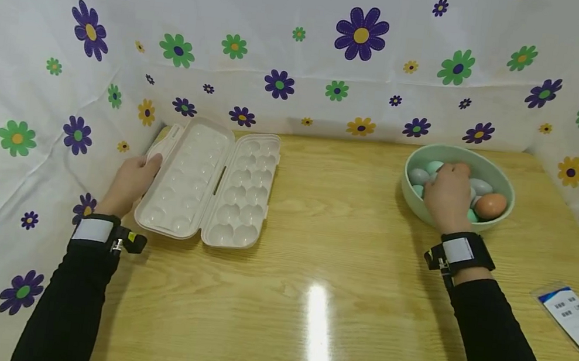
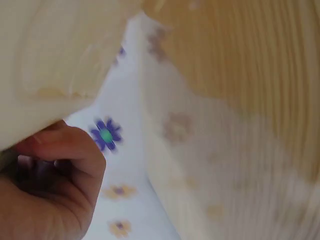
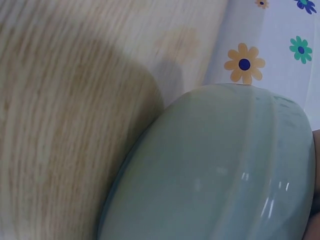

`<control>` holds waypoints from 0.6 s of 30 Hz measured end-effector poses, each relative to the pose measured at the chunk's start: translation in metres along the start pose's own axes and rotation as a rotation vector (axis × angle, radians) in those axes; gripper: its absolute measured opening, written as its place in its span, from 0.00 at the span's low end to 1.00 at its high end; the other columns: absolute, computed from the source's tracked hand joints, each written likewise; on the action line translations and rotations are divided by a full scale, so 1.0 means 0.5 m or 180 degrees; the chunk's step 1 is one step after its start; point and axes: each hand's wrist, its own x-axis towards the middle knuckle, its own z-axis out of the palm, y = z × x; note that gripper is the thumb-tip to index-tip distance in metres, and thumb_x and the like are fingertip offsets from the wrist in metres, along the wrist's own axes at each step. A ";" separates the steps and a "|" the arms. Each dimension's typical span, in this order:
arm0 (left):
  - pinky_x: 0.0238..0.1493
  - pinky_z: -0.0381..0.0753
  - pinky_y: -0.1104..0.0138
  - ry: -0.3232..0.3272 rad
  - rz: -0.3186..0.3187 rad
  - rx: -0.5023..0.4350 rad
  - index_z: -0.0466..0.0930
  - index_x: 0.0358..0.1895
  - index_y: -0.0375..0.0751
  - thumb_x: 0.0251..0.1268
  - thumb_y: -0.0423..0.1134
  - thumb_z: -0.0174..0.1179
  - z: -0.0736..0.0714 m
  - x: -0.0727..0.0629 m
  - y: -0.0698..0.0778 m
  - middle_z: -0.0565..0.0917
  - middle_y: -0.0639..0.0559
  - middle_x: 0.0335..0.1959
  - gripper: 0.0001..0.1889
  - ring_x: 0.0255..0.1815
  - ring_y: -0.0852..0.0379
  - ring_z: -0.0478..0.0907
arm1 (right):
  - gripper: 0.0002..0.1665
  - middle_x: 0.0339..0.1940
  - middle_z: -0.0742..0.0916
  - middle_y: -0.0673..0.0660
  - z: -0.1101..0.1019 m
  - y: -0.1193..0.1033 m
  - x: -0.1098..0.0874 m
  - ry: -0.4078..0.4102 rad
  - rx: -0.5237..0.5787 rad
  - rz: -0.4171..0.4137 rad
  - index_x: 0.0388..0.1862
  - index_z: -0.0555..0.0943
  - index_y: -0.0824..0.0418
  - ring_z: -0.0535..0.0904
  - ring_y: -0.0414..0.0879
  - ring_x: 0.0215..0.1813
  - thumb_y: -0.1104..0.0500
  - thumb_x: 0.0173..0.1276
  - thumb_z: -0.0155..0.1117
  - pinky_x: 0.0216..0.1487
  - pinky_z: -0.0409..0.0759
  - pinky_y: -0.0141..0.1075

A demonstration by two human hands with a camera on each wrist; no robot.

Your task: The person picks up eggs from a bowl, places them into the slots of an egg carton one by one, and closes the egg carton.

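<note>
At the left, my left hand (image 1: 132,184) grips the outer edge of an open white plastic egg carton (image 1: 183,181), thumb on top and fingers bent beneath. The carton's left half tilts up off the table, while its right half (image 1: 241,193) lies flat; both show bare egg hollows. At the right, my right hand (image 1: 448,197) reaches down into a pale green bowl (image 1: 502,173) of eggs. Its fingertips are hidden among them. Several grey and mint eggs surround the hand, and a brown egg (image 1: 490,206) sits to its right. The right wrist view mostly shows the bowl's outer wall (image 3: 200,170).
A wooden table (image 1: 336,238) lies under everything, with a bright glare streak near its front. Flower-printed white cloth (image 1: 313,53) encloses the back and sides. A clear badge holder (image 1: 576,322) with a printed card and clip lies at the right edge.
</note>
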 end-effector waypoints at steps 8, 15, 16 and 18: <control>0.39 0.81 0.69 -0.0199 0.0009 -0.0349 0.70 0.69 0.31 0.79 0.66 0.32 0.045 -0.081 0.093 0.80 0.34 0.55 0.41 0.45 0.52 0.80 | 0.22 0.55 0.74 0.81 0.007 -0.004 0.005 0.0165 0.0187 -0.0009 0.55 0.71 0.83 0.72 0.73 0.58 0.63 0.74 0.58 0.60 0.73 0.64; 0.33 0.82 0.67 -0.0327 0.0218 -0.0344 0.75 0.62 0.28 0.81 0.60 0.37 0.099 -0.152 0.153 0.84 0.36 0.44 0.35 0.33 0.60 0.80 | 0.23 0.57 0.75 0.80 0.009 -0.002 -0.005 0.0256 0.0278 0.0046 0.56 0.72 0.81 0.70 0.72 0.63 0.62 0.75 0.60 0.67 0.67 0.62; 0.33 0.82 0.66 -0.0347 0.0227 -0.0347 0.76 0.61 0.29 0.82 0.60 0.37 0.107 -0.162 0.160 0.85 0.36 0.43 0.35 0.32 0.59 0.80 | 0.23 0.57 0.75 0.80 0.010 -0.001 -0.006 0.0272 0.0264 0.0045 0.57 0.72 0.81 0.69 0.73 0.63 0.61 0.75 0.61 0.67 0.67 0.62; 0.32 0.82 0.65 -0.0384 0.0228 -0.0382 0.76 0.60 0.30 0.82 0.59 0.37 0.121 -0.180 0.175 0.85 0.37 0.41 0.34 0.32 0.57 0.81 | 0.24 0.56 0.76 0.79 0.009 -0.001 -0.008 0.0333 0.0204 0.0017 0.57 0.72 0.80 0.69 0.73 0.62 0.60 0.75 0.62 0.67 0.66 0.61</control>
